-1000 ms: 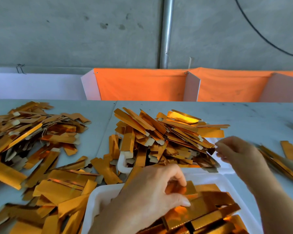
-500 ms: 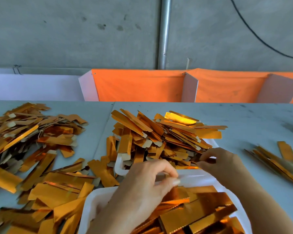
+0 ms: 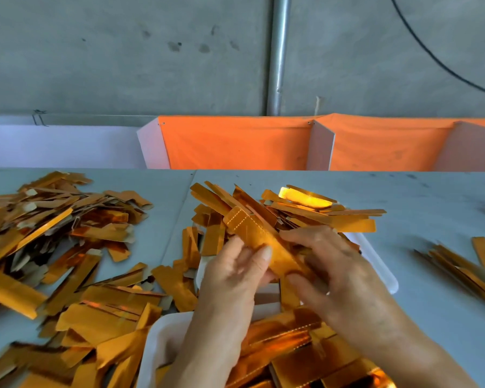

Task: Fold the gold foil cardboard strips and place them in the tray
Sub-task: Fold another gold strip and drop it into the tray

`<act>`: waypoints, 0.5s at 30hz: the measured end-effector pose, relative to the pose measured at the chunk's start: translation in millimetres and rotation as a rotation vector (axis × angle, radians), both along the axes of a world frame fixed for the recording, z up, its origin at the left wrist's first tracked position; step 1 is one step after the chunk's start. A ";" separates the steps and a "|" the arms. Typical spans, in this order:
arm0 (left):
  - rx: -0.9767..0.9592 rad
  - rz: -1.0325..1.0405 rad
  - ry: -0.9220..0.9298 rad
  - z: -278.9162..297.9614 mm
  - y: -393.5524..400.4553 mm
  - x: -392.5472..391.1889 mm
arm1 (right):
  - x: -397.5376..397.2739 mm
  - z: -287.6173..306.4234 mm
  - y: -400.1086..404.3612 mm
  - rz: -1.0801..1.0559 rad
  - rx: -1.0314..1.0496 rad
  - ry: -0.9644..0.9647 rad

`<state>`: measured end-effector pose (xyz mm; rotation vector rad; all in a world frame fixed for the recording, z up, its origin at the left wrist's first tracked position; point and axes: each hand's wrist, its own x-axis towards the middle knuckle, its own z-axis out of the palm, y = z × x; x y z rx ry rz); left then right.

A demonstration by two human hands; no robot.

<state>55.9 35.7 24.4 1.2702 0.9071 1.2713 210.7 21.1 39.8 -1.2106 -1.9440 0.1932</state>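
grey surface under a concrete wall; loose gold strips heaped at left, a white tray of folded ones near. left hand and right hand each pinch one strip, raised above the far tray

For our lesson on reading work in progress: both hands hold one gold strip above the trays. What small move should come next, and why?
Probably fold it along its dotted crease lines. The gold foil cardboard strip looks flat, the left hand and right hand pinch it at its near end, and the near white plastic tray below already holds folded pieces.
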 end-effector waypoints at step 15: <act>0.284 0.146 0.223 1.0 -2.4 5.4 | 3.7 -0.3 5.9 0.228 -0.540 0.616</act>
